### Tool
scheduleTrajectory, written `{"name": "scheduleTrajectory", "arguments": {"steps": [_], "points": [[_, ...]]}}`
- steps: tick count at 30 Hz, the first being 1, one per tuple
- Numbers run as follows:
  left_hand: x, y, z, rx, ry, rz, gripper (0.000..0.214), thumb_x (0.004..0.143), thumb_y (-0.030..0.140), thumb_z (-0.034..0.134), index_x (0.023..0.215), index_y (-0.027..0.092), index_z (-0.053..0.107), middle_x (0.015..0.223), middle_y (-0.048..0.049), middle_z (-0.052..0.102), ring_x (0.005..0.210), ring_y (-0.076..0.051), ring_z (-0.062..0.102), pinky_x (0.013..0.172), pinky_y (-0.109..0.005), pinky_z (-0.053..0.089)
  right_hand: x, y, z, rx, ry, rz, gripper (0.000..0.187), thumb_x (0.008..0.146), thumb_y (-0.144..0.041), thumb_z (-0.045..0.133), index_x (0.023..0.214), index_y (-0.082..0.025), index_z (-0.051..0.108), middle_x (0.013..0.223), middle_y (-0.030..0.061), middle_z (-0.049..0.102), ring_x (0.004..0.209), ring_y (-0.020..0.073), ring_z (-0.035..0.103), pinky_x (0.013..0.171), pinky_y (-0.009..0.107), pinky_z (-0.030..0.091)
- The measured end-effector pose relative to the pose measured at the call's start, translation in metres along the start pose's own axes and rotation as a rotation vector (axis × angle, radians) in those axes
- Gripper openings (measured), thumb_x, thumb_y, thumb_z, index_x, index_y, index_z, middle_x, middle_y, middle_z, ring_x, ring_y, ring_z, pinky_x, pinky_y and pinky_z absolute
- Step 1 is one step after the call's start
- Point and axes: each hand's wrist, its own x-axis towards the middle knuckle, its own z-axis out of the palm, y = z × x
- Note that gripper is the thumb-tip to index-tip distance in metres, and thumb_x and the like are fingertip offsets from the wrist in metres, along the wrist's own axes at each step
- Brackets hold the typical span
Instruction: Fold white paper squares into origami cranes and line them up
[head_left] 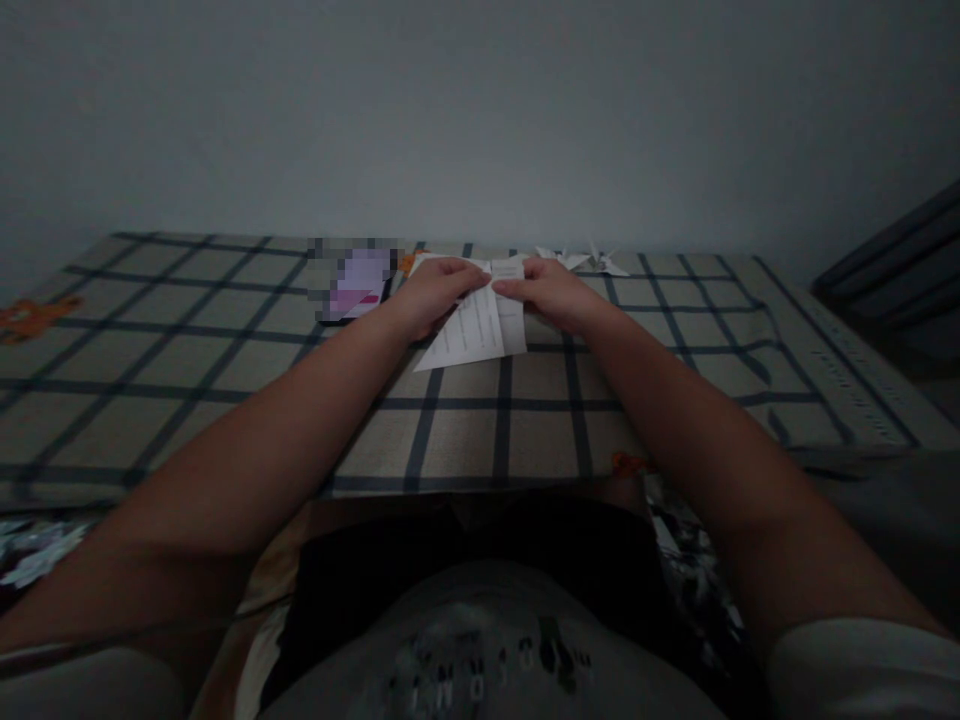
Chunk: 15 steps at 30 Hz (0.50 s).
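Note:
A white sheet of paper [474,330] with rows of faint print lies on the checked tablecloth, partly folded, its lower edge slanting toward me. My left hand [441,290] grips its upper left part, thumb pointing toward the middle. On the other side my right hand [551,290] pinches the paper's upper right edge between thumb and fingers. The two thumbs nearly meet at a crease. The fingers under and behind the paper are hidden.
A phone [360,285] with a lit, blurred screen lies left of my hands. Folded paper cranes [606,262] stand behind my right hand near the wall [480,120]. The checked tablecloth [457,440] covers the table, with its front edge close to my lap.

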Motion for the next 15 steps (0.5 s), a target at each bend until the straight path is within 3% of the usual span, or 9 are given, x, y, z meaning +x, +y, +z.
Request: {"name": "scheduleTrajectory", "arguments": {"steps": [5,15], "points": [[0.0020,-0.0007,-0.0016,-0.010,-0.011,-0.042,0.006,0.077,0.021,0.075,0.076,0.016,0.073,0.069,-0.0019,0.071,0.058,-0.013,0.064,0.056,-0.025,0.046,0.0001,0.0010,-0.0001,0.174,-0.013,0.063,0.014,0.081,-0.022,0.084,0.092,-0.018,0.078,0.092,0.0031,0.081,0.080,0.0156,0.072,0.075,0.027,0.057],[-0.0028,0.0028,0.0018,-0.007,0.002,-0.054,0.003,0.078,0.018,0.074,0.076,0.017,0.073,0.068,-0.0009,0.071,0.056,-0.012,0.065,0.056,-0.025,0.048,0.0008,0.0004,-0.0013,0.077,-0.011,0.034,0.015,0.081,-0.024,0.084,0.091,-0.019,0.075,0.082,0.0013,0.075,0.072,0.0152,0.066,0.064,0.027,0.050]]}}
